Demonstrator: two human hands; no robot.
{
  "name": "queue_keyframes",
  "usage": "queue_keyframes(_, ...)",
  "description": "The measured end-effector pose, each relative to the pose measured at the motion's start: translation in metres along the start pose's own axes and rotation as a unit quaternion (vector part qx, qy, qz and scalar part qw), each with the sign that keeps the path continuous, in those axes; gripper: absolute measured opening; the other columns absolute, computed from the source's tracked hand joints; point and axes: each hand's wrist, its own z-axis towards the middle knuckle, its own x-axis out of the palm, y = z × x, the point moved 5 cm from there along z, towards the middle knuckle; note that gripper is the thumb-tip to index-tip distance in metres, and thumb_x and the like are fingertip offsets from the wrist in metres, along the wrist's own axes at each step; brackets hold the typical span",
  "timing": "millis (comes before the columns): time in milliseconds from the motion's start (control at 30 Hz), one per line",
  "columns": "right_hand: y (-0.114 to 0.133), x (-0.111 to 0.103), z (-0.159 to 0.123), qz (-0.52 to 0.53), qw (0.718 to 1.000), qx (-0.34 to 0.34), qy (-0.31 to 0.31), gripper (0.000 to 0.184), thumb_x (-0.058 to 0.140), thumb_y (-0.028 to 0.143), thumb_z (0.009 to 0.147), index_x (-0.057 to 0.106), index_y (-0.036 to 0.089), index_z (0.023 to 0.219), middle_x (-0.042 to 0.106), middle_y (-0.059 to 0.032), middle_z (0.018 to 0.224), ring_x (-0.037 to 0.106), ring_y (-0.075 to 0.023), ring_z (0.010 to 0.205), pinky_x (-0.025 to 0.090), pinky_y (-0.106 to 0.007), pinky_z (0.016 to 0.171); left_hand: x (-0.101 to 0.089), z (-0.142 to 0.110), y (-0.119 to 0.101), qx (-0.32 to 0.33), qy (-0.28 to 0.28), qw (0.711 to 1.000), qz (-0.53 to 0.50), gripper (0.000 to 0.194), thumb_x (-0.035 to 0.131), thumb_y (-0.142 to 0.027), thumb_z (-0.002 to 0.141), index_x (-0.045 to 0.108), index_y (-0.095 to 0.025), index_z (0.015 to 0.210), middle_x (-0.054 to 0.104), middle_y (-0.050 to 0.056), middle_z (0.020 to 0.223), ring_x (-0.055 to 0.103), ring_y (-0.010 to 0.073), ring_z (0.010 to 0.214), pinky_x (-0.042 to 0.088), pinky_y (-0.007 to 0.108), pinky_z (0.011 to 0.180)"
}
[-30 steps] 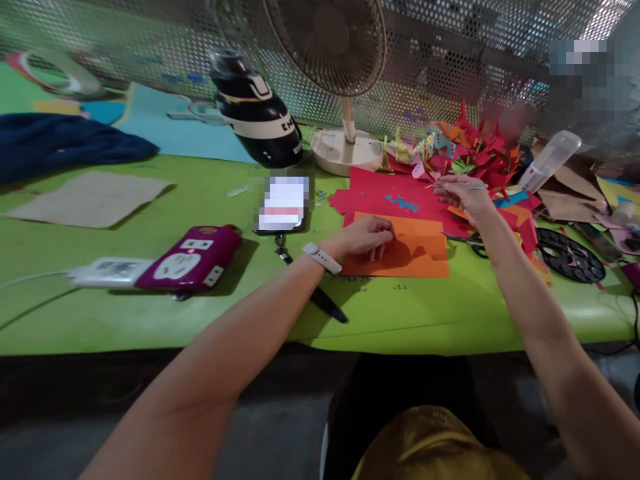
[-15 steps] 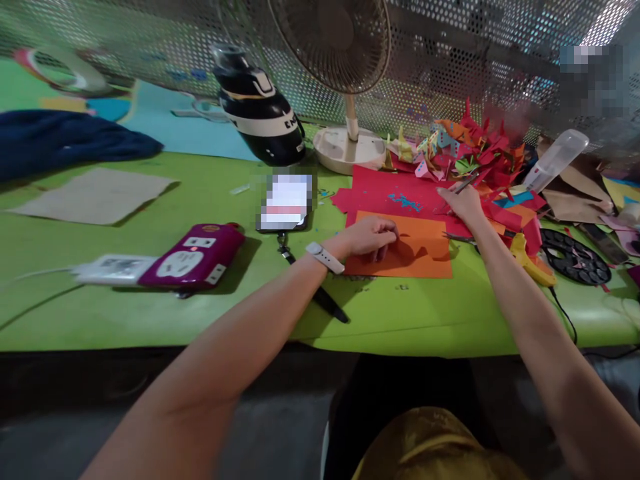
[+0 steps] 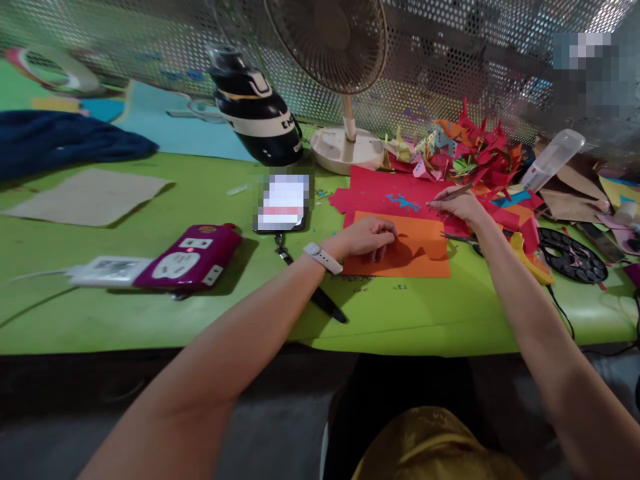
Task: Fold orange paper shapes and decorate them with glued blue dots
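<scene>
From the head camera, the left hand point(image 3: 371, 238) rests on the orange paper point(image 3: 425, 263), its fingers loosely curled; I cannot tell whether they pinch anything. A pale wristband point(image 3: 324, 259) circles that wrist. The right hand point(image 3: 457, 203) is over the red paper point(image 3: 367, 181), its thumb and fingers drawn together around a thin tool point(image 3: 461, 191) that slants up and back across the hand. Its fingertips are just beside the scattered blue bits point(image 3: 404, 202), which lie in a loose patch on the red paper. The orange paper lies at the near side of the red paper and overlaps its edge

Beside the right forearm, which partly hides them, are the scissors point(image 3: 456, 237). Past that arm lie a yellow tool point(image 3: 531, 260) with a black cord and a round black tray point(image 3: 575, 257). Behind the right hand rises a heap of folded paper point(image 3: 467, 150), with a clear bottle point(image 3: 555, 160) leaning at its right

On the left of the red paper lies a phone point(image 3: 284, 203), its screen blurred, with a dark strap point(image 3: 327, 305) running under the left forearm. Farther left is a purple power strip point(image 3: 190, 257); behind the phone, a black flask point(image 3: 263, 117) stands near the fan point(image 3: 345, 150), all on the green table point(image 3: 450, 320)
</scene>
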Motion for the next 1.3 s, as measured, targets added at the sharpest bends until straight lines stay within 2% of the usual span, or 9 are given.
queue_keyframes(67, -0.004, -0.001, 0.0, 0.031, 0.999, 0.02, 0.023, 0.029, 0.091, 0.03, 0.055, 0.066, 0.021, 0.067, 0.068, -0.0026, 0.063, 0.064, -0.0185, 0.058, 0.056, -0.034, 0.055, 0.0, 0.0, -0.001, 0.004, -0.001, 1.0, -0.001, 0.011, 0.047, -0.02, 0.086, 0.057, -0.018, 0.083, 0.058, -0.003, 0.051, 0.053, 0.0119, 0.04, 0.037, 0.021, 0.044)
queue_keyframes(133, -0.005, -0.003, 0.001, 0.048, 0.999, 0.006, 0.024, 0.027, 0.09, 0.028, 0.056, 0.069, 0.021, 0.071, 0.071, -0.0032, 0.067, 0.067, -0.0204, 0.064, 0.058, -0.037, 0.062, 0.0, 0.0, -0.001, 0.004, -0.002, 1.0, -0.003, 0.011, 0.047, -0.018, 0.087, 0.056, -0.019, 0.082, 0.058, -0.003, 0.049, 0.052, 0.0106, 0.038, 0.036, 0.02, 0.042)
queue_keyframes(300, -0.008, -0.007, 0.006, 0.05, 0.994, -0.083, -0.045, 0.023, 0.082, 0.037, 0.067, 0.073, 0.023, 0.083, 0.075, -0.0041, 0.086, 0.069, -0.0211, 0.084, 0.057, -0.04, 0.081, 0.0, 0.001, 0.0, -0.006, -0.002, 1.0, -0.012, 0.011, 0.047, -0.015, 0.087, 0.057, -0.019, 0.084, 0.058, -0.004, 0.048, 0.051, 0.0101, 0.036, 0.034, 0.019, 0.039)
queue_keyframes(467, -0.025, 0.005, 0.005, 0.032, 0.993, -0.087, -0.07, 0.031, 0.077, 0.042, 0.069, 0.07, 0.022, 0.09, 0.073, -0.0042, 0.087, 0.067, -0.0207, 0.085, 0.055, -0.04, 0.082, 0.0, 0.002, 0.003, -0.007, 0.005, 1.0, -0.016, 0.011, 0.048, -0.014, 0.086, 0.058, -0.018, 0.09, 0.059, -0.003, 0.049, 0.051, 0.0103, 0.037, 0.034, 0.02, 0.039)
queue_keyframes(567, -0.031, 0.01, 0.0, 0.047, 0.99, -0.098, -0.096, 0.031, 0.078, 0.042, 0.067, 0.066, 0.022, 0.086, 0.072, -0.0043, 0.087, 0.067, -0.0204, 0.086, 0.054, -0.039, 0.084, 0.0, 0.002, 0.003, -0.009, 0.006, 1.0, -0.009, 0.012, 0.048, -0.015, 0.086, 0.058, -0.017, 0.092, 0.06, -0.003, 0.05, 0.051, 0.0102, 0.037, 0.034, 0.02, 0.04)
queue_keyframes(733, -0.033, 0.011, -0.006, 0.052, 0.988, -0.101, -0.1, 0.028, 0.076, 0.044, 0.069, 0.064, 0.022, 0.082, 0.072, -0.0033, 0.085, 0.067, -0.019, 0.085, 0.054, -0.037, 0.083, -0.001, -0.001, 0.0, -0.015, 0.001, 1.0, -0.01, 0.013, 0.05, -0.017, 0.085, 0.06, -0.017, 0.093, 0.06, -0.002, 0.05, 0.05, 0.0105, 0.038, 0.033, 0.021, 0.041)
queue_keyframes(900, -0.029, 0.01, -0.006, 0.038, 0.985, -0.105, -0.134, 0.021, 0.074, 0.04, 0.073, 0.066, 0.022, 0.082, 0.072, -0.0034, 0.089, 0.067, -0.0182, 0.089, 0.054, -0.035, 0.085, -0.001, -0.002, -0.001, -0.017, 0.001, 1.0, -0.012, 0.014, 0.051, -0.017, 0.083, 0.061, -0.017, 0.093, 0.06, -0.002, 0.05, 0.051, 0.0112, 0.039, 0.036, 0.022, 0.044)
queue_keyframes(1100, -0.028, 0.018, -0.002, 0.042, 0.987, -0.096, -0.124, 0.014, 0.073, 0.033, 0.075, 0.066, 0.022, 0.082, 0.073, -0.0027, 0.09, 0.068, -0.0172, 0.089, 0.054, -0.034, 0.086, -0.001, 0.0, 0.004, -0.012, 0.006, 1.0, -0.019, 0.011, 0.05, -0.017, 0.084, 0.058, -0.017, 0.093, 0.06, -0.003, 0.049, 0.05, 0.0106, 0.038, 0.037, 0.021, 0.045)
queue_keyframes(1300, -0.025, 0.02, -0.003, 0.026, 0.988, -0.108, -0.105, 0.015, 0.075, 0.031, 0.072, 0.067, 0.021, 0.081, 0.073, -0.0029, 0.085, 0.067, -0.0174, 0.083, 0.053, -0.034, 0.082, -0.001, 0.001, 0.005, -0.015, 0.005, 1.0, -0.022, 0.013, 0.049, -0.017, 0.085, 0.058, -0.017, 0.095, 0.06, -0.003, 0.049, 0.049, 0.0101, 0.037, 0.036, 0.021, 0.044)
